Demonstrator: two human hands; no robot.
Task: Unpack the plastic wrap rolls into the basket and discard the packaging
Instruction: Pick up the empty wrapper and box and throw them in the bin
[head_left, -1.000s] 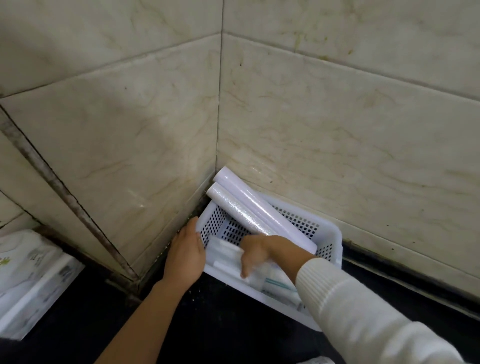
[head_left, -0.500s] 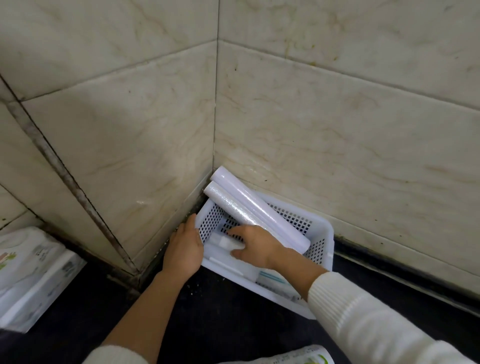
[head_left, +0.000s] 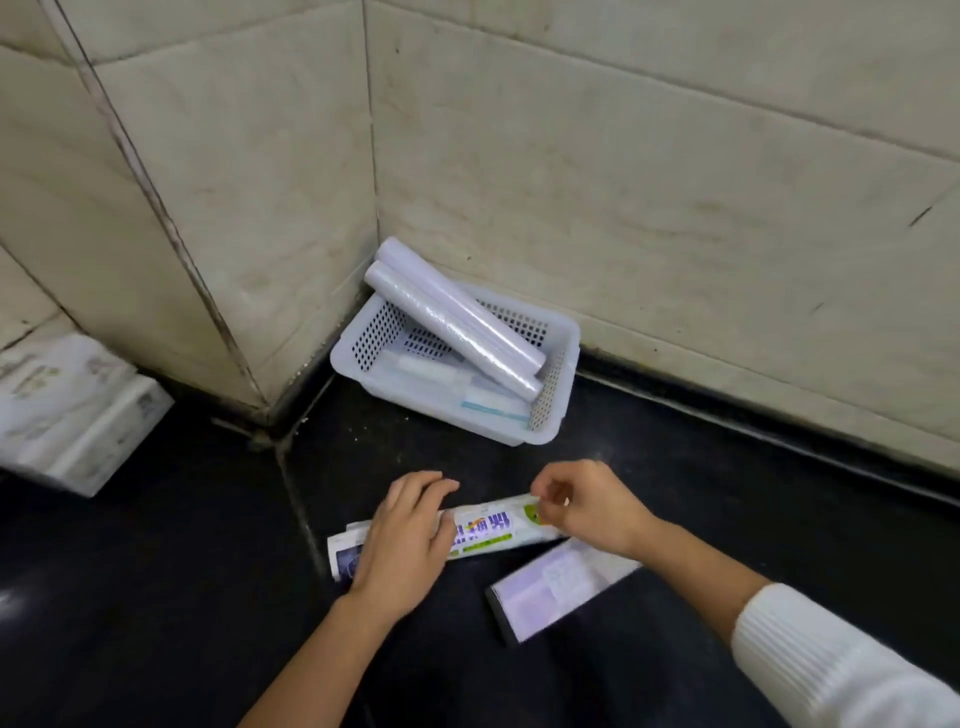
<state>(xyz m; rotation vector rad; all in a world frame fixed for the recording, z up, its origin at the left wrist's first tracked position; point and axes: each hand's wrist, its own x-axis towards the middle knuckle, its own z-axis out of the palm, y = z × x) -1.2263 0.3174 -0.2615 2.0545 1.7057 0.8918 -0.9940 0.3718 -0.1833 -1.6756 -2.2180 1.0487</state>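
A white perforated basket (head_left: 562, 387) sits in the wall corner on the dark floor. Two long plastic wrap rolls (head_left: 457, 325) lean across it, their upper ends over the rim against the wall. Smaller wrapped items (head_left: 467, 387) lie flat inside. In front of the basket a printed package of plastic wrap (head_left: 483, 530) lies on the floor. My left hand (head_left: 405, 540) presses on its left part. My right hand (head_left: 587, 512) pinches its right end.
A second flat package (head_left: 558, 590) lies on the floor just right of the first, under my right forearm. A white tissue pack (head_left: 72, 410) rests at the left by the tiled wall. Beige wall tiles close in the corner behind the basket.
Both hands have left the basket and come back toward me onto the printed package on the floor. The view has pulled back and tilted down.
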